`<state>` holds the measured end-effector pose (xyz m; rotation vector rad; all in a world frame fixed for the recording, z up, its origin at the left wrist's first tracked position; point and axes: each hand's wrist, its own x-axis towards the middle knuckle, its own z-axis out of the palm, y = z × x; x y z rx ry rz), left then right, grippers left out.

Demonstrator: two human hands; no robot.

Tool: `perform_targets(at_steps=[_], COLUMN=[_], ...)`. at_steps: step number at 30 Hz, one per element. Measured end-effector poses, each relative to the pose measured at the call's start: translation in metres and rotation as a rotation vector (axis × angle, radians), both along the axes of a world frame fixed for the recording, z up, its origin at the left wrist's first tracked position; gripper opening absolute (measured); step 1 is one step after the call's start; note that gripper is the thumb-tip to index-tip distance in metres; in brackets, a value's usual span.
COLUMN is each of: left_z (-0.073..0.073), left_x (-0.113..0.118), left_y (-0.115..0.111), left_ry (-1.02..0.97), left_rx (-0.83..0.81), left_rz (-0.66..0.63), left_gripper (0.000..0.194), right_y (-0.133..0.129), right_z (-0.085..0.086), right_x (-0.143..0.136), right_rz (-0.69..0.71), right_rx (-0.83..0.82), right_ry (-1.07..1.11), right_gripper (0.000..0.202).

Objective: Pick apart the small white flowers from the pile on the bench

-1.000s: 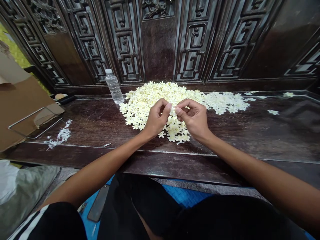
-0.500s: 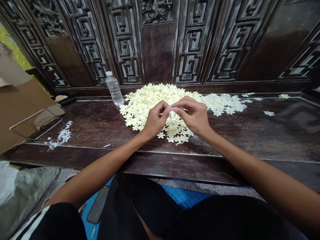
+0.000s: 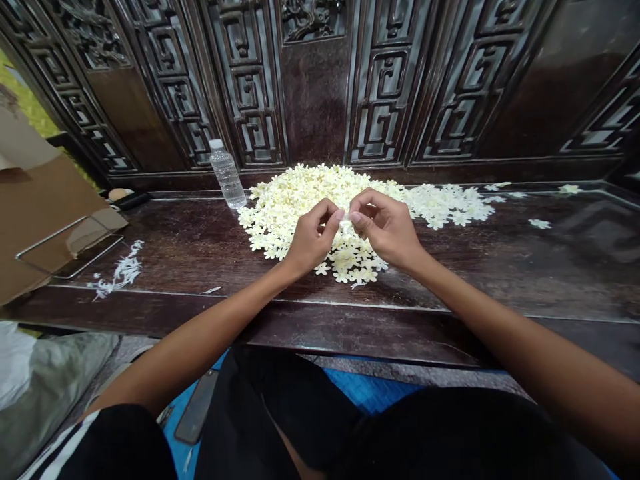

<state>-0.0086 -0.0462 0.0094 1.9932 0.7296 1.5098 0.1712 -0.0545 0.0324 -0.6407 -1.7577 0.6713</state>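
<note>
My left hand and my right hand meet in front of a heap of pale yellow, five-petalled flowers. Thumb and forefinger are pinched together on each hand. A small white piece shows between the fingertips, mostly covered by them; its exact shape is too small to tell. Several loose flowers lie flat just below my hands, at the near edge of the heap.
A clear plastic bottle stands left of the heap. Thin white slivers lie farther left, beside a wire frame and a cardboard box. Carved dark wood panels rise behind. A phone rests below on blue material.
My right hand's fingertips have drawn slightly right, opening a small gap from the left fingertips, where white now shows. The left hand stays nearly still.
</note>
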Motion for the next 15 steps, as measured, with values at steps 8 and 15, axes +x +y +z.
perform_targets(at_steps=[8,15], left_z=[-0.005,-0.003], left_x=[-0.004,-0.004], left_y=[0.012,0.009], left_ry=[-0.077,-0.066], left_rx=[-0.082,-0.063], left_rz=[0.038,0.013], left_gripper=[0.042,0.041], right_y=[0.015,0.051], right_z=[-0.003,-0.016], right_x=[0.01,0.042], right_rz=[-0.05,-0.272], right_rx=[-0.018,-0.229], right_ry=[0.085,0.181], right_gripper=[0.044,0.018])
